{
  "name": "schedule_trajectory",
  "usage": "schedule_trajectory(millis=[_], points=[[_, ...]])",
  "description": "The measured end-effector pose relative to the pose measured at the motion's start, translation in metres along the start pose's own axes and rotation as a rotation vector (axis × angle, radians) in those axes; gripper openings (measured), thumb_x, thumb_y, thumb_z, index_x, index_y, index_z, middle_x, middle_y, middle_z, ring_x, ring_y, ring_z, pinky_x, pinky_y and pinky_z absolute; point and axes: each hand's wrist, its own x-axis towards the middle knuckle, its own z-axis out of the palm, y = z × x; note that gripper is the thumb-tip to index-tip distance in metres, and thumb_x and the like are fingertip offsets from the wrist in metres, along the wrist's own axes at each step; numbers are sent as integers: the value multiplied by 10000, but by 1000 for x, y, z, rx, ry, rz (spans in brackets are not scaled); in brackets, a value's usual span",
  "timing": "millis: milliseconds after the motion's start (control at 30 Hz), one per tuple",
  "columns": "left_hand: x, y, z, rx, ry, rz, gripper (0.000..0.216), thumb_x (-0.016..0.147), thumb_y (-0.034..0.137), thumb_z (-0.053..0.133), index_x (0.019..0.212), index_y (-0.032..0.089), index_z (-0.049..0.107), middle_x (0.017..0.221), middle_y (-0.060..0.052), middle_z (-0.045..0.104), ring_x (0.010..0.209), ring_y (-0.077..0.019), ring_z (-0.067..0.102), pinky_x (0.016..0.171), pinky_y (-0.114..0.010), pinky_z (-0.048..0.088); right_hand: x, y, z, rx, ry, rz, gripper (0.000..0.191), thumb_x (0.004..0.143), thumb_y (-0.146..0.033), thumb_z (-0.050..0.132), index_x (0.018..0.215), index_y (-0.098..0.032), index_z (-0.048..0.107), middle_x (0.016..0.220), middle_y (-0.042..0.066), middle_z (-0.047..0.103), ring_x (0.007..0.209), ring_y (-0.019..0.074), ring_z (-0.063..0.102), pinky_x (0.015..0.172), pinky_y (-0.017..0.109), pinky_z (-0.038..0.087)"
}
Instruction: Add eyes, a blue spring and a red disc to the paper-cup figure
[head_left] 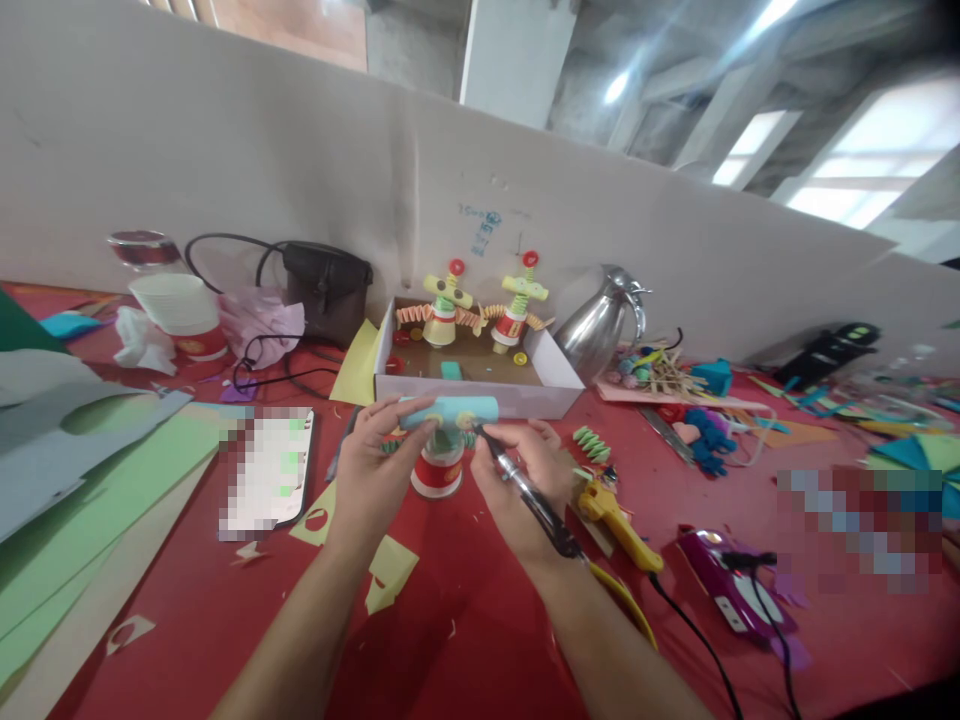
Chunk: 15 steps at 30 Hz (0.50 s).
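A blue paper tube (484,407) lies crosswise above a red and white paper cup (437,478), forming a small figure with green folded arms. Two round yellowish paper pieces (465,420) sit on the tube's near side. My left hand (375,450) pinches the tube at its left end. A black pen (529,490) is gripped in my right hand (525,475), its tip at the right yellowish piece. Behind, two similar paper-cup figures, one with a yellow cup (439,328) and one with a red cup (510,328), stand in a shallow white box (480,398).
A phone (274,470) and coloured paper sheets (112,520) lie left. A yellow glue gun (619,525), its cable, and a purple power box (731,580) lie right. A steel jug (600,320) stands behind. Yellow paper scraps (394,570) lie near my left forearm.
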Motion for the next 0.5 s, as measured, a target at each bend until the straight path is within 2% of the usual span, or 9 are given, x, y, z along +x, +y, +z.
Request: schedule_trajectory(millis=[500], points=[[1, -3, 0, -38, -4, 4, 252, 822, 346, 728, 1073, 347, 753, 1111, -24, 717, 1183, -244, 593, 1047, -439, 457, -2, 1, -1, -20, 5, -25, 78, 814, -190, 680, 885, -220, 667, 704, -36, 704, 585, 129, 635, 925, 419, 516]])
